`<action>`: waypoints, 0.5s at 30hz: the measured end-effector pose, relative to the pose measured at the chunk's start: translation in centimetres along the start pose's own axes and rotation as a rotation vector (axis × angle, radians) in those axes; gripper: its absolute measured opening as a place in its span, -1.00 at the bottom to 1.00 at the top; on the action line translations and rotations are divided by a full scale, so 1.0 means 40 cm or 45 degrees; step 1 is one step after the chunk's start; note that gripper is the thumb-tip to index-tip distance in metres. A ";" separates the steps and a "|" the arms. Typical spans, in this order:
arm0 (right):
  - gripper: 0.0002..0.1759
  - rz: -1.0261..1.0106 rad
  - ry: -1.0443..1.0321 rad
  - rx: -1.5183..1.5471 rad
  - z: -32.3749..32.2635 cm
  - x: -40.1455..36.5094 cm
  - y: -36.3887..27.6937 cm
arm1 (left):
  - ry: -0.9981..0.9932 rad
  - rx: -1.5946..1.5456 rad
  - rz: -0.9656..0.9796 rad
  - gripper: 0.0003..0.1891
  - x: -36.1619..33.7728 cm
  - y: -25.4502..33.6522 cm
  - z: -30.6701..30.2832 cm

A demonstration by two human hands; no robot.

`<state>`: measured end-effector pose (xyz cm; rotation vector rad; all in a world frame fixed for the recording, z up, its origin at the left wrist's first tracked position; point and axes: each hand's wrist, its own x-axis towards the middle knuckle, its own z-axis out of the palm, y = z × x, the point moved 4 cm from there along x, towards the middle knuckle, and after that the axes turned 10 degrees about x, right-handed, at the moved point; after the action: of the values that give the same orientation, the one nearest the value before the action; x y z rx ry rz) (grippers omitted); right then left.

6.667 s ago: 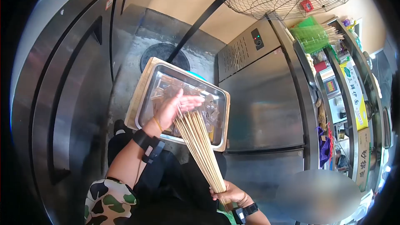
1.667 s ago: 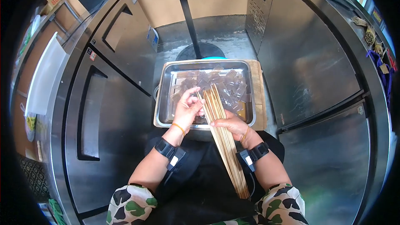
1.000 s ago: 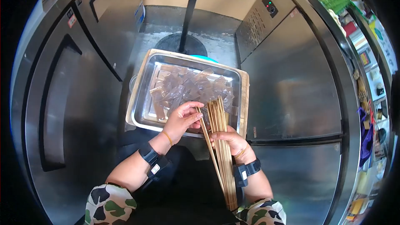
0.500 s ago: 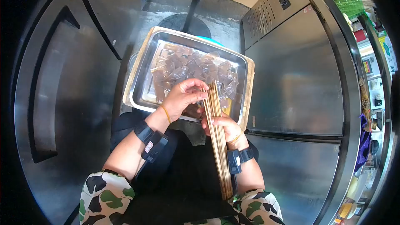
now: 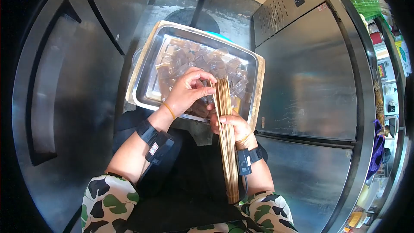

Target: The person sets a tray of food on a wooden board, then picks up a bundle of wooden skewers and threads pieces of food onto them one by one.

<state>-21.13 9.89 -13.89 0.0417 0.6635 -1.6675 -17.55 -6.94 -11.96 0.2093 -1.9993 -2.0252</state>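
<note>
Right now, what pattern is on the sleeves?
The sleeves have a camouflage pattern: green and black patches on a pale background. It shows best in the head view.

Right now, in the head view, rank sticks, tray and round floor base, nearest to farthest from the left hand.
1. Sticks: touching left hand, on its right.
2. Tray: beneath and beyond it.
3. Round floor base: past the tray's far edge.
</note>
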 end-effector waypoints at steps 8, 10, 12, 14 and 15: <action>-0.52 -0.099 0.173 -0.068 -0.021 -0.013 -0.027 | -0.239 -0.687 -0.360 -0.89 -0.035 0.016 0.015; -0.53 -0.120 0.207 -0.092 -0.036 -0.011 -0.028 | -0.336 -0.693 -0.377 -0.89 -0.047 0.010 0.026; -0.59 -0.140 0.256 -0.144 -0.046 -0.009 -0.031 | -0.458 -0.646 -0.467 -0.89 -0.077 0.004 0.055; -0.61 -0.161 0.291 -0.147 -0.039 -0.005 -0.037 | -0.595 -0.562 -0.533 -0.90 -0.115 0.016 0.093; -0.63 -0.174 0.300 -0.135 -0.041 -0.004 -0.039 | -0.673 -0.516 -0.529 -0.90 -0.135 0.006 0.113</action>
<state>-23.05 10.84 -14.58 0.1201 0.9501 -1.7720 -13.78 -0.99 -12.11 -0.0068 -1.8586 -2.9552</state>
